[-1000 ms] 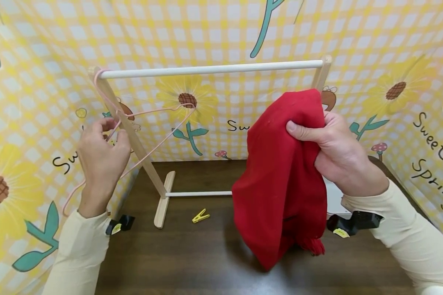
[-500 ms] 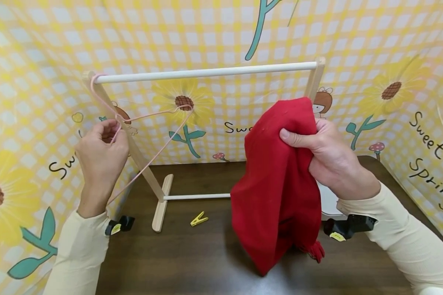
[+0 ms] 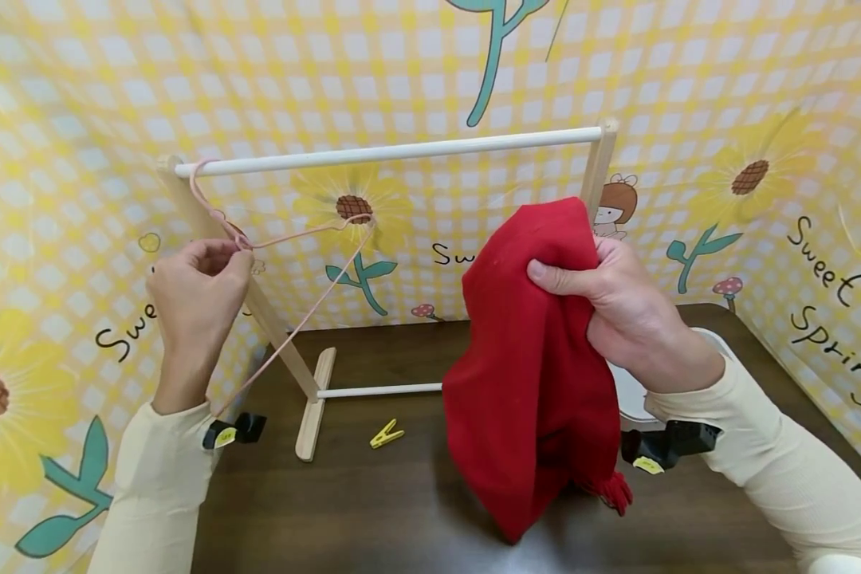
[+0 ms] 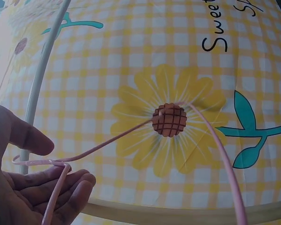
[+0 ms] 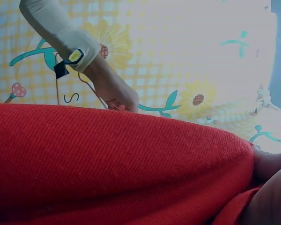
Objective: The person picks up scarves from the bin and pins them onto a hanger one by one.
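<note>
A pink wire clothes hanger (image 3: 308,319) hangs by its hook from the white top bar (image 3: 402,153) of a small wooden rack, close to the left post. My left hand (image 3: 204,299) pinches it just below the hook; in the left wrist view thumb and fingers lie either side of the wire neck. The hanger's left part is hidden behind that hand and sleeve. A red scarf (image 3: 524,359) with a fringed end droops in folds from my right hand (image 3: 627,307), thumb on the front. The right wrist view is mostly filled by the scarf (image 5: 117,159).
A yellow clothespin (image 3: 387,434) lies on the dark wooden table (image 3: 316,510), near the rack's left foot (image 3: 316,406). Behind the right forearm is a white flat object (image 3: 631,395), partly covered. Yellow checked cloth (image 3: 402,72) walls off the back and sides.
The hanger's hook has shifted slightly right along the bar, away from the left post. My left hand has come up nearer the hook. The scarf stays in the right hand, and the view has tilted slightly.
</note>
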`<state>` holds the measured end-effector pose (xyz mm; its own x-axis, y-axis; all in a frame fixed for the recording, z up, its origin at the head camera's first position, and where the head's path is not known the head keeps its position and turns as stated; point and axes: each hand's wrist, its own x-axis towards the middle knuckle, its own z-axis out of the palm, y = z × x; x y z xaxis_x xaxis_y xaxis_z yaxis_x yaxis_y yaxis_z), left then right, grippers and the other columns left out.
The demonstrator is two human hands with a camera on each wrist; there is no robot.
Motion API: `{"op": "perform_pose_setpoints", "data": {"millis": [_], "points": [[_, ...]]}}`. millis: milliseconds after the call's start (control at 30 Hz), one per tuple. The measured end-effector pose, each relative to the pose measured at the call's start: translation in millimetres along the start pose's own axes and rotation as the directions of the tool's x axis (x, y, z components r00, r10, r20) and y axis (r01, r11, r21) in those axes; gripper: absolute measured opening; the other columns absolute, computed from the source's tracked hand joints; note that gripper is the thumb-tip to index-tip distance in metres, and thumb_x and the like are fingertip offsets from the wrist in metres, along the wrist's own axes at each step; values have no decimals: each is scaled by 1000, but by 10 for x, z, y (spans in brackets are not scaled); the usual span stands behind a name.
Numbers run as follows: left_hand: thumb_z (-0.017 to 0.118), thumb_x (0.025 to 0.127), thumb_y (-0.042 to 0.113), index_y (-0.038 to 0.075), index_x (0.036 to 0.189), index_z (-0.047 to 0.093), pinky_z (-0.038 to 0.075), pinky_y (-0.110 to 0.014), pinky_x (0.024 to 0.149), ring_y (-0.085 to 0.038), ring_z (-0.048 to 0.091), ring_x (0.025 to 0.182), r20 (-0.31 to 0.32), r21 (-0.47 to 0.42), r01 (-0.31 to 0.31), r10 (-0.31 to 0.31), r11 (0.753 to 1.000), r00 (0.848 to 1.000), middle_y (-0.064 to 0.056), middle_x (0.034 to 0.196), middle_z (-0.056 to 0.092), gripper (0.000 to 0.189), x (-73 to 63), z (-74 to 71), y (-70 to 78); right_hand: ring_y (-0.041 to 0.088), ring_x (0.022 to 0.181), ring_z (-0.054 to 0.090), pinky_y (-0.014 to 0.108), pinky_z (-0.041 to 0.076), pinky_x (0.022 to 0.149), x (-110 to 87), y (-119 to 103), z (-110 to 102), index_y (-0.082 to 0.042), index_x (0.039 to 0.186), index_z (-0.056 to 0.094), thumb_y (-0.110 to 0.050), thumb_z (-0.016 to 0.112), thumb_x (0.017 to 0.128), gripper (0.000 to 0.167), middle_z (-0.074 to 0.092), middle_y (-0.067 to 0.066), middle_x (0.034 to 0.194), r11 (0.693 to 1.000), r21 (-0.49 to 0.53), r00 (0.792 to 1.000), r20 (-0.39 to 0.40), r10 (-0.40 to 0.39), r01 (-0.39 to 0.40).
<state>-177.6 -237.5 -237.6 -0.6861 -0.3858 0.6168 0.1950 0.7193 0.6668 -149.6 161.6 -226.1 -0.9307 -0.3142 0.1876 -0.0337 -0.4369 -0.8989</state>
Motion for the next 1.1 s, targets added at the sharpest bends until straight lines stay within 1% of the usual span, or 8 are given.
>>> {"op": "perform_pose_setpoints", "data": {"millis": [167, 300, 433, 600, 667, 733, 900, 1100], "points": [[64, 91, 27, 5, 95, 80, 46, -10, 49, 6, 60, 58, 50, -19, 46, -45, 999, 998, 35, 61, 57, 27, 50, 3, 17, 18, 85, 74, 28, 63, 77, -7, 33, 25, -8, 100, 76, 4, 71, 92, 16, 76, 3, 97, 1000, -21, 1000, -10, 21, -21], [66, 92, 30, 3, 102, 80, 49, -8, 54, 9, 63, 62, 92, -39, 81, -77, 996, 993, 35, 62, 58, 32, 88, 13, 25, 19, 84, 75, 28, 63, 77, -15, 63, 34, -9, 99, 77, 2, 74, 90, 14, 76, 3, 96, 999, -30, 999, -27, 39, -40], [66, 92, 31, 1, 107, 79, 50, -8, 54, 10, 63, 60, 121, -46, 108, -102, 993, 987, 34, 62, 60, 36, 137, 19, 39, 18, 84, 74, 27, 62, 77, -23, 91, 37, -11, 98, 77, 1, 72, 91, 15, 77, 2, 95, 997, -40, 998, -38, 59, -60], [68, 91, 32, 6, 107, 80, 52, -6, 56, 11, 66, 67, 97, -82, 143, -135, 986, 986, 31, 74, 68, 34, 198, 76, 70, 17, 84, 74, 26, 62, 78, -25, 118, 37, -12, 99, 76, 3, 69, 93, 18, 77, 1, 95, 996, -34, 996, -37, 83, -84], [69, 90, 34, 7, 107, 81, 52, -5, 57, 12, 66, 69, 82, -100, 162, -154, 982, 985, 31, 77, 68, 34, 211, 116, 64, 17, 83, 74, 26, 62, 77, -25, 139, 35, -12, 98, 76, 2, 72, 91, 16, 77, 1, 94, 995, -28, 995, -39, 92, -93], [71, 89, 34, 6, 105, 81, 53, -6, 57, 11, 67, 68, 73, -129, 177, -168, 976, 983, 27, 79, 71, 34, 214, 161, 57, 16, 81, 74, 26, 63, 75, -26, 163, 29, -12, 97, 76, 3, 72, 90, 16, 77, 1, 93, 995, -28, 994, -45, 95, -96], [76, 88, 29, 3, 102, 81, 54, -7, 59, 7, 68, 70, 87, -202, 191, -177, 961, 980, 13, 90, 78, 30, 222, 217, 25, 15, 81, 74, 25, 62, 75, -23, 212, 11, -13, 95, 76, 6, 69, 92, 21, 76, 0, 92, 993, -57, 994, -56, 97, -100], [80, 87, 22, 6, 98, 81, 57, -10, 60, 5, 71, 71, 139, -299, 184, -148, 936, 979, 17, 86, 77, 20, 259, 228, 14, 16, 85, 73, 25, 61, 79, -31, 212, -21, -15, 99, 75, 3, 67, 94, 20, 76, -1, 95, 990, -83, 992, -57, 109, -114]]}}
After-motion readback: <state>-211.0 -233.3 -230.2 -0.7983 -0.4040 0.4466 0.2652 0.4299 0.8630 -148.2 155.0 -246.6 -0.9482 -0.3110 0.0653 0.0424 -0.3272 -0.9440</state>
